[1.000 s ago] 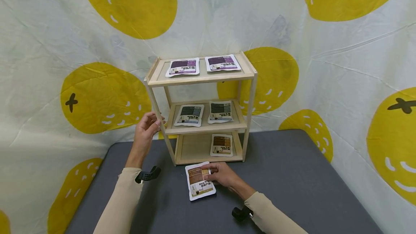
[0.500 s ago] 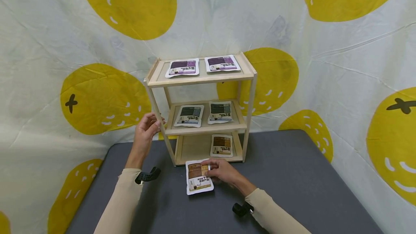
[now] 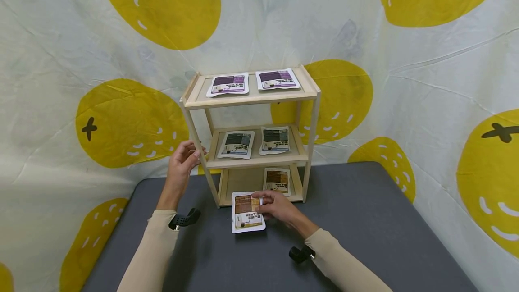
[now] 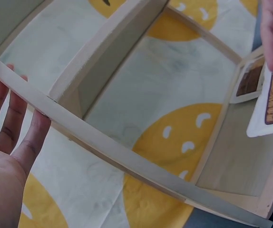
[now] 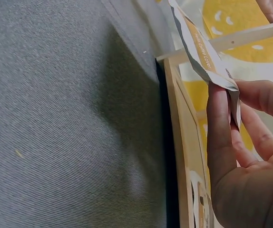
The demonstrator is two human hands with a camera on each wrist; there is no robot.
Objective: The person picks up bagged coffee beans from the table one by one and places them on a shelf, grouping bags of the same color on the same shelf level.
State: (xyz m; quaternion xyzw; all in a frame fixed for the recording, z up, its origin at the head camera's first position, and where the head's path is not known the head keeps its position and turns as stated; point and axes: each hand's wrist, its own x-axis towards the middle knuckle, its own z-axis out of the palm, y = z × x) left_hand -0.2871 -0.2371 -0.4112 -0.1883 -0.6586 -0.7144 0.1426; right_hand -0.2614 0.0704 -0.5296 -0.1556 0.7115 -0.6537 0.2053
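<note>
My right hand (image 3: 280,208) pinches a white-edged pouch (image 3: 246,216) with a brown and orange label by its right side, thumb on one face and fingers on the other. In the right wrist view this pouch (image 5: 204,52) is tilted above the grey surface, near the bottom tier's front edge. My left hand (image 3: 181,162) holds the left front post of a three-tier wooden shelf (image 3: 251,164). Its fingers (image 4: 17,107) lie behind the post in the left wrist view. Another brown pouch (image 3: 277,179) lies on the bottom tier's right side, partly covered by my right hand.
Two purple pouches (image 3: 229,84) lie on the top tier. On the middle tier are two dark green pouches (image 3: 236,144). The shelf stands on a dark grey padded surface (image 3: 365,220), against a pale cloth (image 3: 259,21) printed with yellow fruit.
My right hand has lifted the brown pouch and carried it forward toward the bottom tier; the pouch has also turned straighter. My left hand has stayed at the post.
</note>
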